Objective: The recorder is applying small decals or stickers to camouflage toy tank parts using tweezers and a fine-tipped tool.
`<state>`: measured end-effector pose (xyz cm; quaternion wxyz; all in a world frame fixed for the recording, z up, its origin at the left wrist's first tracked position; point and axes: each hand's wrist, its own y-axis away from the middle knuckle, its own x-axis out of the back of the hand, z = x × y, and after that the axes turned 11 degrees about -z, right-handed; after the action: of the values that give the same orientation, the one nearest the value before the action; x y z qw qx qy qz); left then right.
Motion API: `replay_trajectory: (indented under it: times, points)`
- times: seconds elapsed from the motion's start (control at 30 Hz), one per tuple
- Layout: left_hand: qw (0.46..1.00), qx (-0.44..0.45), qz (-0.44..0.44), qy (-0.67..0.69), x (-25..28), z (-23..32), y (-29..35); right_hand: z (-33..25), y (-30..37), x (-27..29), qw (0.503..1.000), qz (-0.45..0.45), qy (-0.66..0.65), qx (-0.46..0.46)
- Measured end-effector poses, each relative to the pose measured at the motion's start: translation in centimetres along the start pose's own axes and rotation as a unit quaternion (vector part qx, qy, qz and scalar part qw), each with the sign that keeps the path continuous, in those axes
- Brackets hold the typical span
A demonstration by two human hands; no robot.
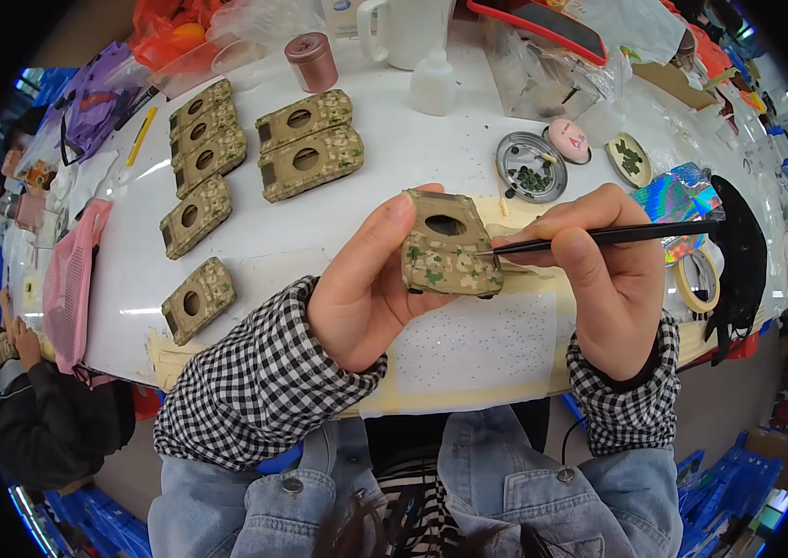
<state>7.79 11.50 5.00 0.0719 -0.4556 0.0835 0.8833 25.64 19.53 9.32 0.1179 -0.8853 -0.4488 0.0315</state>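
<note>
My left hand is closed around a camouflage-painted toy tank hull, raised above the table. The hull has a round hole in its top. In my right hand are slim black tweezers, pinched between thumb and fingers. Their fine tip touches the hull or stops just short of it, near its right edge. Whether the tip grips a small part is too tiny to make out. Beneath my hands lies a white sheet dotted with small specks.
More camouflage hulls stand at the left and back. A round clear dish with small dark green parts sits right of centre, near an oval tray. Tape roll, white jug, bottle and pink mesh pouch surround the work area.
</note>
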Motion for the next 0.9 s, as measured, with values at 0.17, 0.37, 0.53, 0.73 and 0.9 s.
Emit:
replay_trajectory:
  times: [0.17, 0.37, 0.53, 0.73, 0.9]
  points:
    - [1.0, -0.002, -0.009, -0.006, 0.05, 0.07, -0.03, 0.07, 0.07, 0.09, 1.0, 0.001, 0.025, 0.001]
    - [1.0, -0.003, -0.009, -0.01, 0.26, 0.06, 0.06, 0.28, -0.01, -0.09, 0.999, 0.002, 0.03, 0.014]
    - [1.0, -0.002, -0.018, -0.006, 0.25, 0.16, 0.03, 0.46, 0.09, 0.11, 0.998, 0.0, 0.059, 0.029]
    - [1.0, -0.001, -0.018, 0.001, 0.24, 0.19, 0.09, 0.53, 0.2, 0.07, 0.997, -0.002, 0.068, 0.045]
    - [1.0, -0.001, -0.013, 0.0, 0.16, 0.19, 0.06, 0.15, 0.31, 0.07, 0.997, 0.0, 0.069, 0.023]
